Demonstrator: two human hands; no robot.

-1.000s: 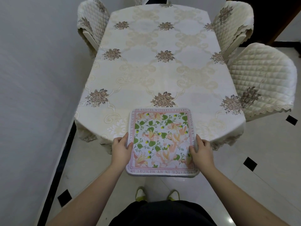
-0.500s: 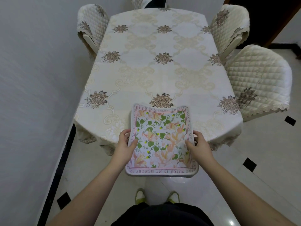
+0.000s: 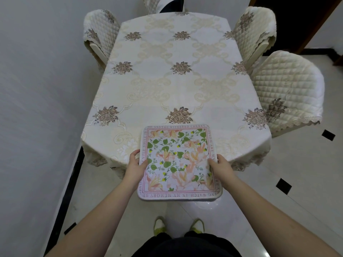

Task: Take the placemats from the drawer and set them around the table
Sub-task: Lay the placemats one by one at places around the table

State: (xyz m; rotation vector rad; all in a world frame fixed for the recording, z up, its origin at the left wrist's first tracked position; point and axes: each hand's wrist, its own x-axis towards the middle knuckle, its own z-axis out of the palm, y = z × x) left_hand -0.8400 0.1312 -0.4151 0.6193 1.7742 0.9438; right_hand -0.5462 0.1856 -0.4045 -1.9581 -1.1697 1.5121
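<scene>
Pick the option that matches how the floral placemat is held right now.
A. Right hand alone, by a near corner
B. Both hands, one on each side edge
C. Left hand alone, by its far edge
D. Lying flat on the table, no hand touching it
B: the left hand and right hand each grip a side edge of the placemat, near the table edge.

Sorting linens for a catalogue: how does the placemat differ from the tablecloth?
The placemat is small, square, brightly printed in pink and green with lettering; the tablecloth is large, cream, with brown rosettes. The placemat is held by both hands; the tablecloth drapes the table. Both are floral.
</scene>
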